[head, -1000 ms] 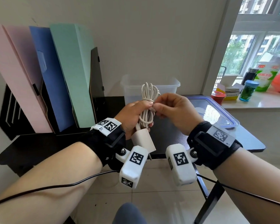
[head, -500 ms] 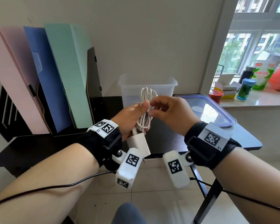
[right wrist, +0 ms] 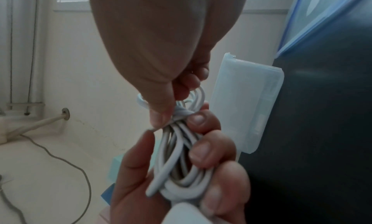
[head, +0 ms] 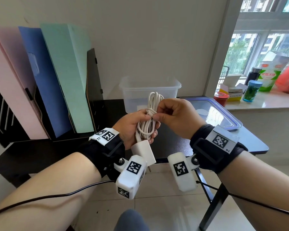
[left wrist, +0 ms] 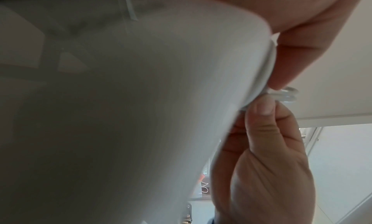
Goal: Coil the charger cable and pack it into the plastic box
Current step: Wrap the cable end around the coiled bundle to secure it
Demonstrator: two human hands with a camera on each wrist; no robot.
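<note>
My left hand (head: 137,127) grips a bundle of coiled white charger cable (head: 148,125) above the near edge of the black desk, fingers curled round its loops (right wrist: 181,155). The white plug block (head: 144,151) hangs below that hand and fills most of the left wrist view (left wrist: 120,116). My right hand (head: 172,114) pinches the cable's end (right wrist: 179,114) where it wraps round the bundle's waist. The clear plastic box (head: 150,94) stands open on the desk just behind the hands. Its blue-rimmed lid (head: 223,117) lies flat to the right.
Pink, blue and green file folders (head: 48,77) stand in a black rack at the left of the desk (head: 40,150). Bottles, jars and a red bag (head: 260,87) crowd the windowsill on the right. Tiled floor lies below.
Both hands with the bundle have dropped slightly toward me. The right hand's pinch has shifted along the wrap at the bundle's waist. The left grip holds as before.
</note>
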